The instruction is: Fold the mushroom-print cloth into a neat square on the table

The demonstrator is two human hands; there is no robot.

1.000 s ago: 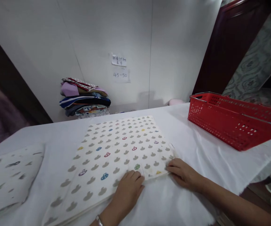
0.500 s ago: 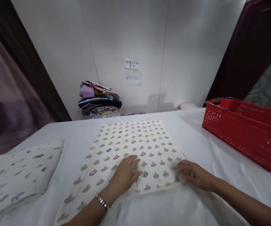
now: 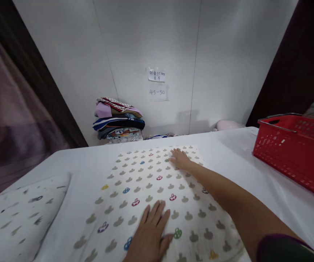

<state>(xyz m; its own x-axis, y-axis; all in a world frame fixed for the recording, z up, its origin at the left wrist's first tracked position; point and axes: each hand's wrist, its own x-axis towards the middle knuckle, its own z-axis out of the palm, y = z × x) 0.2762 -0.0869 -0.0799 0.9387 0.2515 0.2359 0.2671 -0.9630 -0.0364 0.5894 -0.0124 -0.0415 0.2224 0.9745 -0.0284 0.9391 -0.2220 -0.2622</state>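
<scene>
A cream cloth (image 3: 148, 185) printed with small grey and coloured shapes lies flat on the white-covered table (image 3: 227, 153). My left hand (image 3: 151, 233) rests palm down on the near part of the cloth, fingers stretched out flat. My right hand (image 3: 180, 159) reaches across to the cloth's far edge and lies flat on it, fingers extended. Neither hand holds anything.
A folded cloth of similar print (image 3: 17, 214) lies at the near left. A red plastic basket (image 3: 295, 149) stands at the right. A stack of folded fabrics (image 3: 118, 120) sits against the white wall behind the table, below two paper notes (image 3: 157, 83).
My right hand has slid from the cloth's near right corner out to its far edge. My left hand stays flat on the near part. The view has shifted closer and to the left.
</scene>
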